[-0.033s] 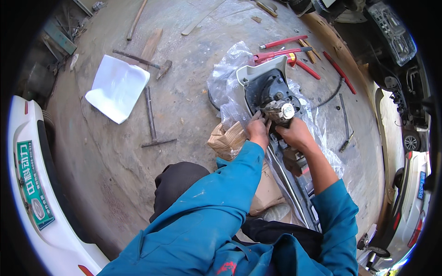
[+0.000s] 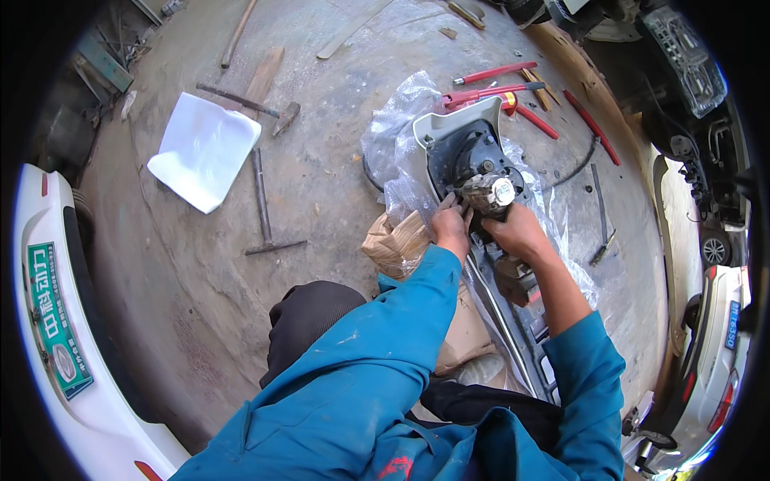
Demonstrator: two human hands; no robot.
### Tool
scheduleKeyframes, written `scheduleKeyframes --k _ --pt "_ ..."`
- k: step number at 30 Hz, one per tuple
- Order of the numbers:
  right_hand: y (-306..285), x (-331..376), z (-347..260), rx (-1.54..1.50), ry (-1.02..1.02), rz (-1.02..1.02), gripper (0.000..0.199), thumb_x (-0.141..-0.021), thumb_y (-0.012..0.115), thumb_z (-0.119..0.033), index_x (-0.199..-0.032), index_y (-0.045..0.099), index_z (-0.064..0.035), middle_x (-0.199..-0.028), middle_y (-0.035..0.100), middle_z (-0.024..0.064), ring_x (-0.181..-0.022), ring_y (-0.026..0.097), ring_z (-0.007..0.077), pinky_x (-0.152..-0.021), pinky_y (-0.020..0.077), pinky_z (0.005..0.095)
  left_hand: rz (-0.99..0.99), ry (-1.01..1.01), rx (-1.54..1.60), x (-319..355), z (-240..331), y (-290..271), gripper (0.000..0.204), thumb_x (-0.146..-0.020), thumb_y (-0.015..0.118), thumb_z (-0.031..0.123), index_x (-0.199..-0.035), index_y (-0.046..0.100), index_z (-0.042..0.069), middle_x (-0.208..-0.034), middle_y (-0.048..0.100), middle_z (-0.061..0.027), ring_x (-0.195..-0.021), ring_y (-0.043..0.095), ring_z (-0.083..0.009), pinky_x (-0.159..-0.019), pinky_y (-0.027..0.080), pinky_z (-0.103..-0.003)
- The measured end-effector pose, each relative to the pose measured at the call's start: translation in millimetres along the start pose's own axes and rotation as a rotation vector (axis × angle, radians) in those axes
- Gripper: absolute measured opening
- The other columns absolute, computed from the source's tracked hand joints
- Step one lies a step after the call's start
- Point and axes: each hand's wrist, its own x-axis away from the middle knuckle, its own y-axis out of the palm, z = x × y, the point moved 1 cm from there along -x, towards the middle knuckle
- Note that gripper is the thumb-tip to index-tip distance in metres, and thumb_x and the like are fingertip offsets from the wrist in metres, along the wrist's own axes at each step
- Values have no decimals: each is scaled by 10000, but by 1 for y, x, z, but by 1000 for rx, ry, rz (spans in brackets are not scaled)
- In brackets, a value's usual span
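Note:
My right hand (image 2: 521, 233) is wrapped round the grip of a worn, silvery impact wrench (image 2: 488, 195) with a round pale label on its back end. The wrench points into a black, rounded car part (image 2: 473, 152) edged by a light grey trim piece (image 2: 455, 122). Close by on the left, my left hand (image 2: 451, 227) has its fingers drawn together against the black part; what they pinch, if anything, is hidden. A long dark rail with a bright edge (image 2: 507, 337) runs from the part toward my body. The wrench's tip is out of sight.
Bubble wrap (image 2: 391, 132) and brown cardboard (image 2: 397, 242) lie under the part. Red-handled tools (image 2: 481, 94) rest beyond it. Leftward are a white sheet (image 2: 204, 152), a hammer (image 2: 285, 119) and a T-shaped bar (image 2: 263, 200). White cars stand left (image 2: 104, 409) and right (image 2: 710, 377).

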Motion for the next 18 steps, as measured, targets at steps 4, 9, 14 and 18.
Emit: scheduleKeyframes --k 4,9,14,18 --pt "-7 -15 5 8 -38 69 510 -832 789 -339 -1082 779 106 -976 791 304 -936 792 436 -868 611 485 -13 45 -28 -2 -13 9 606 -1045 428 -31 -1646 493 10 -1624 578 -79 -1384 604 -232 -1075 506 -354" --pt "-18 -36 -13 -37 46 -52 407 -805 815 -300 -931 792 86 -795 776 168 -734 770 293 -741 607 424 134 239 -115 -11 -19 1 546 -1005 503 -28 -1545 582 -28 -1365 716 -121 -1148 708 -236 -947 562 -372" --pt "-32 -57 -8 26 83 -129 306 -810 818 -272 -836 782 31 -725 748 109 -636 723 235 -658 582 408 523 415 -646 17 -18 4 402 -926 594 34 -1310 662 -67 -1183 753 -224 -1041 735 -360 -933 566 -452" --pt "-40 -65 -18 67 84 -151 360 -783 849 -267 -946 797 50 -823 778 127 -689 738 242 -679 588 411 652 407 -855 24 9 22 479 -872 666 84 -1315 610 -90 -1299 694 -356 -1226 649 -560 -1110 500 -545"
